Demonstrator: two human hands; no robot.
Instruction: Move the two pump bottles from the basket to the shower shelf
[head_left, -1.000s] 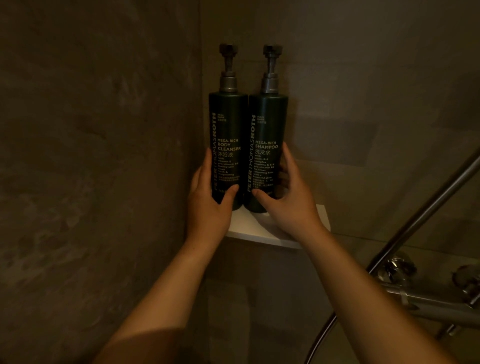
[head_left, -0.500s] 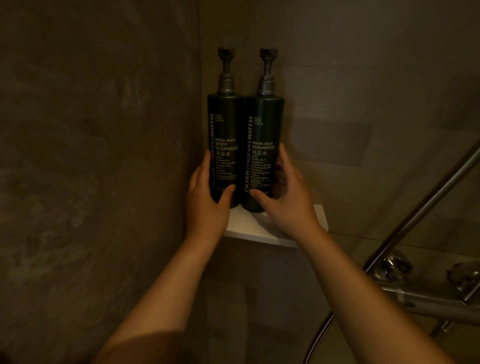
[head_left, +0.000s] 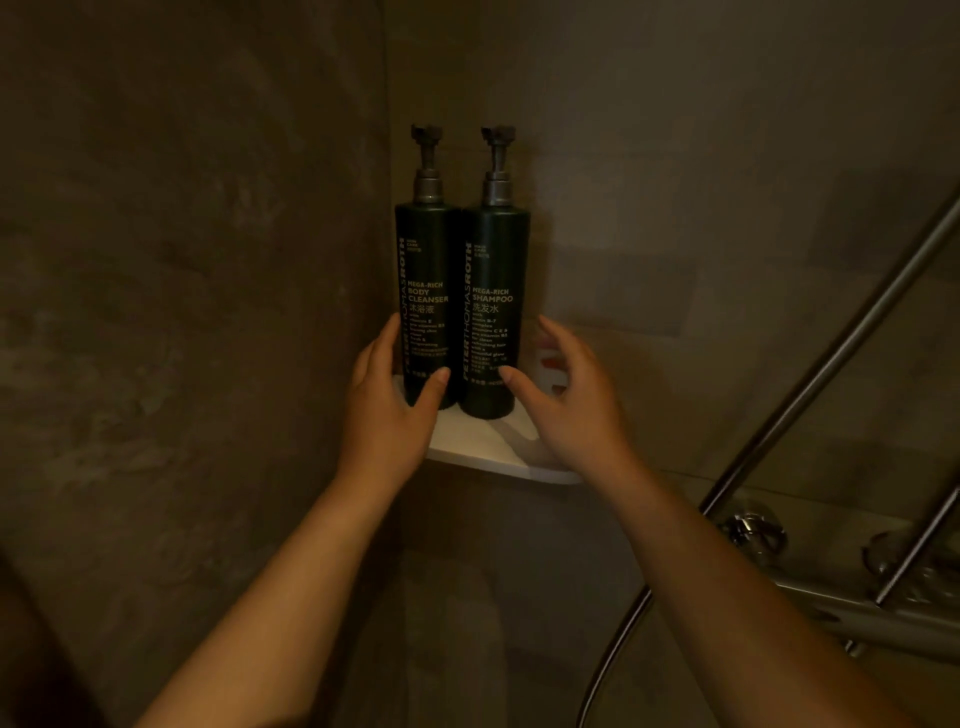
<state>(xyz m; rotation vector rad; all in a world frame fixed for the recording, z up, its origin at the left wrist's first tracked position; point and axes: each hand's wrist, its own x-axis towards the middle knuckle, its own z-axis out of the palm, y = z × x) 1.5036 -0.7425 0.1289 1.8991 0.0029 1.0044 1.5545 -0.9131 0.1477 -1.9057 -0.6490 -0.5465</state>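
Bottles: body cleanser bottle (head_left: 426, 306) and shampoo bottle (head_left: 496, 312) stood upright, touching, on shelf (head_left: 483, 441) | left hand (head_left: 387, 415) gripped cleanser | right hand (head_left: 566, 405) spread wide beside shampoo, thumb near it.

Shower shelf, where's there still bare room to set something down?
The white shelf is bare along its front edge and right end, beside the shampoo bottle. The back corner is crowded: the body cleanser bottle and shampoo stand side by side against the walls.
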